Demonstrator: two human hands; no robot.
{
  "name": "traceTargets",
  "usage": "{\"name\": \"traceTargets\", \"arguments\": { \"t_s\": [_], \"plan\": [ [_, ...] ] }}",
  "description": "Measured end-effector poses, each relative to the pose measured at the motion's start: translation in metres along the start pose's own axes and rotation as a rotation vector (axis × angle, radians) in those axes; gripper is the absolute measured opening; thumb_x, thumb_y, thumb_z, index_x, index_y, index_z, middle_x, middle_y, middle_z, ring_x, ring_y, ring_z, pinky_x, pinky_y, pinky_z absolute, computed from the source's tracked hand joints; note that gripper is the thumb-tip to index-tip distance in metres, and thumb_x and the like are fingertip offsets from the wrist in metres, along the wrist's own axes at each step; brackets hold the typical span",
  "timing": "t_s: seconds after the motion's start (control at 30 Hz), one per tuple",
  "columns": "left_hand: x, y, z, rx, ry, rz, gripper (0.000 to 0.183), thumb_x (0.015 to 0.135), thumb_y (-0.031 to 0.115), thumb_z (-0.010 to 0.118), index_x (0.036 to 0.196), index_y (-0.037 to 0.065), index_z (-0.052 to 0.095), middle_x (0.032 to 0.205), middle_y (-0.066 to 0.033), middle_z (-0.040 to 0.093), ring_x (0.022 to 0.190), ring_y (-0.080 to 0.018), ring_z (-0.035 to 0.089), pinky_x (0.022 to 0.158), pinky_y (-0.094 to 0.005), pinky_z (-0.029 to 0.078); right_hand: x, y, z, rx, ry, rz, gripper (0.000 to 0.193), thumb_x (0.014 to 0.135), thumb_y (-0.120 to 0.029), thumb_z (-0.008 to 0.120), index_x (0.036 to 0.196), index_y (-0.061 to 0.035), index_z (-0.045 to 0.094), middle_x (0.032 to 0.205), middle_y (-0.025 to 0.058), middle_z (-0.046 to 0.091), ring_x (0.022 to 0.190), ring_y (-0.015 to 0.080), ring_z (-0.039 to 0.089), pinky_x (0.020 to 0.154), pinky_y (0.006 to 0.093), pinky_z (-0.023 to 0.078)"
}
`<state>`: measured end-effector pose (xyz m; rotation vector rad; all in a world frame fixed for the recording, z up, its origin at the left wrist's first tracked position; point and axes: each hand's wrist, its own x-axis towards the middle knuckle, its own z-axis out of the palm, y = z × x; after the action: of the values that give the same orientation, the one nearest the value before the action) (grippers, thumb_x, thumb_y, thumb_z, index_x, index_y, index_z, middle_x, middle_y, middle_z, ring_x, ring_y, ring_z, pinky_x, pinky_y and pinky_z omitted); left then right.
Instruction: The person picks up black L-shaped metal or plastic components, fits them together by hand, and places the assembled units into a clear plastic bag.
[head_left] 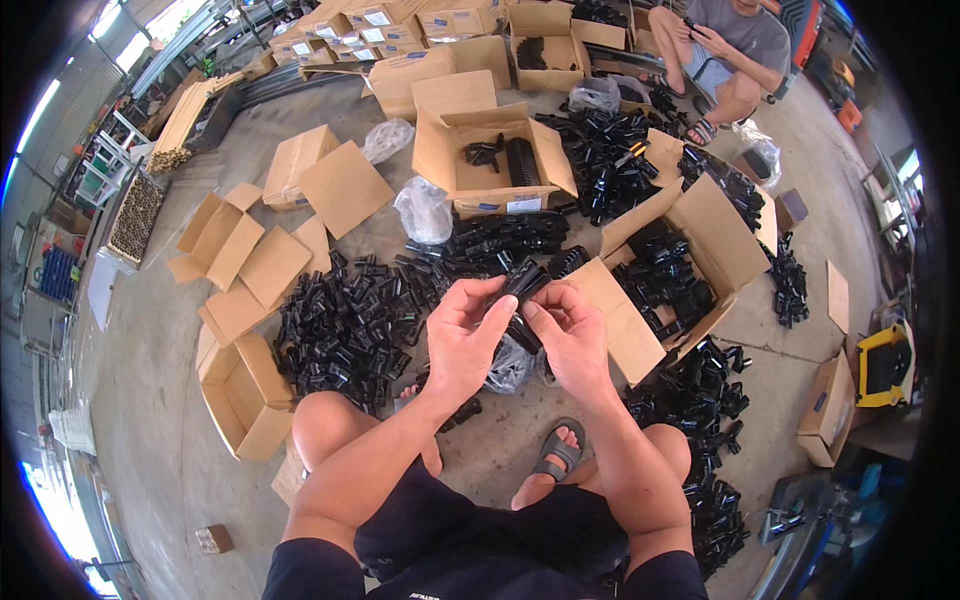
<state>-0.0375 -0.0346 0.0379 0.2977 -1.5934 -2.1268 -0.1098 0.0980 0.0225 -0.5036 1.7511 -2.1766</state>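
Observation:
Between both hands, in front of my knees, is a glossy black plastic tube-shaped part (pixel 524 281), held at a tilt. My left hand (pixel 464 338) closes on it from the left, thumb pressed along its side. From the right, my right hand (pixel 574 338) grips it with thumb and fingers. My palms and fingers hide some of its shape. Just beyond the hands lies a row of similar black parts (pixel 510 234). A large heap of short black parts (pixel 345 325) spreads to the left of my left hand.
An open carton (pixel 735 245) of black parts stands at the right, another carton (pixel 448 170) ahead. More black parts (pixel 700 400) lie beside my right knee. Empty cartons (pixel 240 395) sit at the left. A seated person (pixel 740 45) handles something dark at the far right.

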Motion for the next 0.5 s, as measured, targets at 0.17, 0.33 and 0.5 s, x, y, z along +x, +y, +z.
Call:
{"name": "traceTargets", "arguments": {
  "t_s": [0.17,0.33,0.5],
  "plan": [
    [0.0,0.001,0.0,-0.011,0.016,-0.013,0.023,0.099,0.001,0.064,0.121,-0.003,0.06,0.108,-0.0114,0.07,0.092,-0.0121,0.068,0.081,-0.0271,0.059,0.0,0.001,-0.001,0.011,0.015,0.02,0.015,0.098,-0.01,0.068,0.098,0.0044,0.067,0.1,0.0023,0.064,0.083,0.0072,0.062,0.074,0.0233,0.052],
    [0.008,0.01,-0.001,-0.155,0.111,-0.101,0.021,0.102,0.002,0.058,0.122,-0.002,0.056,0.111,-0.0156,0.069,0.097,-0.0231,0.072,0.085,-0.038,0.063,-0.004,-0.014,0.002,-0.054,-0.053,0.123,0.021,0.1,-0.015,0.066,0.105,0.0053,0.068,0.089,0.0017,0.07,0.079,0.0048,0.061,0.072,0.0226,0.051],
    [0.006,0.016,-0.005,-0.199,0.077,-0.073,0.024,0.101,0.005,0.062,0.123,-0.002,0.057,0.112,-0.015,0.071,0.099,-0.0221,0.072,0.083,-0.0344,0.063,-0.007,-0.017,0.004,-0.05,-0.125,0.103,0.025,0.099,-0.014,0.068,0.112,0.0066,0.068,0.088,0.0032,0.072,0.08,0.0056,0.064,0.072,0.0231,0.052]
  ]
}}
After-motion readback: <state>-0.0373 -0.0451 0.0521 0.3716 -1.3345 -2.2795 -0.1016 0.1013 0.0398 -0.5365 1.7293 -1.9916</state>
